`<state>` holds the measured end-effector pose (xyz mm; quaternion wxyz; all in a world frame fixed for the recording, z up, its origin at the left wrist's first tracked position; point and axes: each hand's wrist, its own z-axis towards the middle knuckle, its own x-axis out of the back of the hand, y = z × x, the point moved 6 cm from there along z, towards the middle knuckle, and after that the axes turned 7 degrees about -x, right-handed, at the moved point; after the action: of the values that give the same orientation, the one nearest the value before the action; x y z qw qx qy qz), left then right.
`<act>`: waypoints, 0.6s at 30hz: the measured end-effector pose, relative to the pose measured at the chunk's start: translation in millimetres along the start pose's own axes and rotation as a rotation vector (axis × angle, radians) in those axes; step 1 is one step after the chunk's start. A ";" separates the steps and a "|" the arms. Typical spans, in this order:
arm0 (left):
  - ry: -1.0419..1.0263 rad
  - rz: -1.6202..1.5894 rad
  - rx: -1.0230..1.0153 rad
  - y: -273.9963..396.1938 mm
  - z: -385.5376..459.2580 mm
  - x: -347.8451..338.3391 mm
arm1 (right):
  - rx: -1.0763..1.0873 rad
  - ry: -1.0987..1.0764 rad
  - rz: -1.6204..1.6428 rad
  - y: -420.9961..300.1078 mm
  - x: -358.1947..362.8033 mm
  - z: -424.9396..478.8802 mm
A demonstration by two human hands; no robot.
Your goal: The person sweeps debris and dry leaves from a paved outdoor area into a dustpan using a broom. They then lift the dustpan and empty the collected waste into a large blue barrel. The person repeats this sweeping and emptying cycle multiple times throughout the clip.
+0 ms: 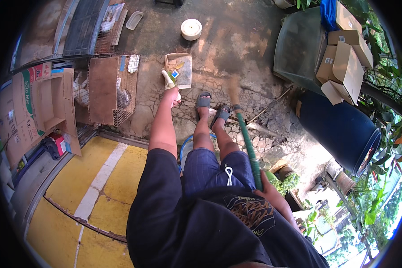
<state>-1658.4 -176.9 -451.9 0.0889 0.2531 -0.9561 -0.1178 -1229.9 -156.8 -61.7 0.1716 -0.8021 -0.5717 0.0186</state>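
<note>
My left hand [173,96] grips the pale handle [168,79] of a worn dustpan [184,72]. The pan is on the cracked concrete, in front of my left foot, and holds a yellowish leaf [180,65], a green scrap and a small blue-and-white piece [175,74]. My right hand [269,191] is closed around the upper end of a green-wrapped broom handle [248,140], beside my right hip. The broom's brown bristles [233,89] are blurred and point forward, to the right of the dustpan and past my sandalled feet.
Wire cages [125,90] with animals and cardboard boxes [50,100] line the left. A round white container [191,29] and a shallow tray [134,20] lie ahead. At right are a blue barrel [335,127], a glass tank [298,43] and open cartons [345,67]. A stick [269,105] lies near my feet.
</note>
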 end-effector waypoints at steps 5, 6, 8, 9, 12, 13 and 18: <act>0.068 -0.119 -0.023 -0.8 -17.1 1.3 | -0.185 -0.210 0.251 -29.2 28.0 -45.9; 0.055 -0.160 -0.031 -4.1 -14.2 6.1 | -0.114 -0.174 0.141 -41.8 38.6 -54.8; 0.018 -0.241 -0.030 -16.0 -6.7 17.0 | -0.183 -0.129 0.083 -59.3 55.0 -67.6; 0.011 -0.300 -0.022 -16.2 -10.5 17.6 | -0.319 -0.116 0.144 -66.9 63.5 -69.3; -0.009 -0.498 -0.007 -17.9 -23.7 22.5 | -0.260 0.109 0.169 -78.6 86.1 -36.1; -0.005 -0.545 0.016 -18.5 -27.4 21.2 | -0.189 0.221 0.050 -81.3 96.6 -11.8; 0.020 -0.681 0.095 -24.6 -28.0 8.4 | -0.075 0.396 -0.431 -118.4 117.5 141.9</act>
<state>-1647.8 -206.9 -430.8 0.0421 0.5628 -0.8202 -0.0935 -1329.2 21.8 -140.5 0.2498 -0.6560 -0.6847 -0.1963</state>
